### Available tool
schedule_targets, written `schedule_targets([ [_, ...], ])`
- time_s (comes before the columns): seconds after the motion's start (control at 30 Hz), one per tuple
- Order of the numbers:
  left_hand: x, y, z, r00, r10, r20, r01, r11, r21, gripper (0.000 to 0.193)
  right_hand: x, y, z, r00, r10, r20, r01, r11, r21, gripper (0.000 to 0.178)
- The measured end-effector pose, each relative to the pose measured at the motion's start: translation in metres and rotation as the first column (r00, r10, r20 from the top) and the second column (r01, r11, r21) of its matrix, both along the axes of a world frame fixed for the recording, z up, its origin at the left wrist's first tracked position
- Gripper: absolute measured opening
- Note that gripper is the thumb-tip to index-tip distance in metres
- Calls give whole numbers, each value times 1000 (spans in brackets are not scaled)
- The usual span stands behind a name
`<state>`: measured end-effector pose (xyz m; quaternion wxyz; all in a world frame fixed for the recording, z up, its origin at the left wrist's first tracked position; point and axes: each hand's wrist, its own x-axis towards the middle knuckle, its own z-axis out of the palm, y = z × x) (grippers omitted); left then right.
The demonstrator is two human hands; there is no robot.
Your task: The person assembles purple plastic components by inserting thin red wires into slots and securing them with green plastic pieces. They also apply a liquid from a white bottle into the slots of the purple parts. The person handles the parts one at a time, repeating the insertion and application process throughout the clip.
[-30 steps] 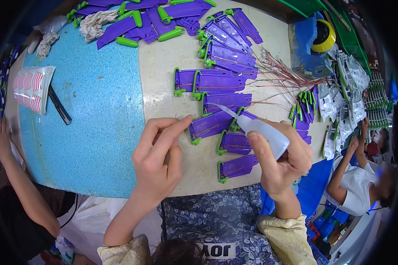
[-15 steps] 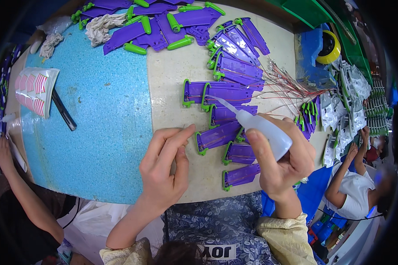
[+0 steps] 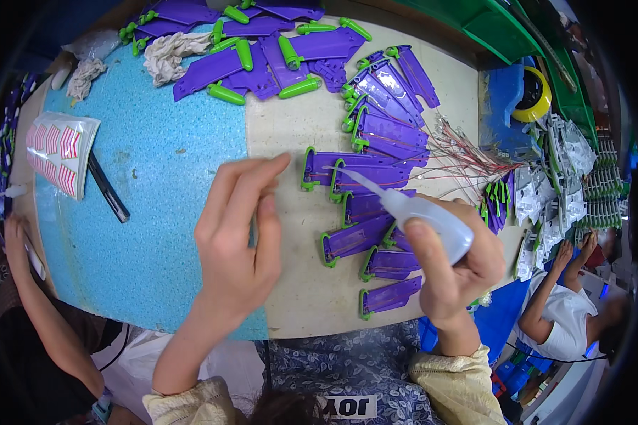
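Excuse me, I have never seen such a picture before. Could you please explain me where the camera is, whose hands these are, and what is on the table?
There is no machine here, only a person's bare hands. The camera is worn on the person's head and looks down; its wide lens bends straight edges.

The right hand holds a whitish squeeze bottle. Its thin nozzle points toward the purple parts with green ends; I cannot tell whether the tip touches one. The left hand is raised, with nothing visible in it.

On the table, thin wires spread at the right. On the left lie a blue mat, a striped packet and a long dark object. Another person's arm shows at the left edge.
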<state>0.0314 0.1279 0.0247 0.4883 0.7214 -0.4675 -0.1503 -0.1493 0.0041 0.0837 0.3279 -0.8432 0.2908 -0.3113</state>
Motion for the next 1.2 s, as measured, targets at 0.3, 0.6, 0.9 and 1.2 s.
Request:
schedule_targets([
  [0.3,6,-50,3,991,-126,44,126,992,6,35,-6,-27,-16,980,-189,59,192,980,-55,18],
  [0.6,2,-61,-1,988,-156,3,156,987,48,27,-6,-33,-11,983,-171,69,173,985,-26,19],
  [0.9,-6,-66,-4,939,-262,225,258,965,45,37,-27,-27,-4,982,-186,40,183,981,63,20],
  [1.2,4,-49,-12,995,-80,56,79,997,4,28,-15,-30,-18,988,-154,-31,153,988,-23,24],
])
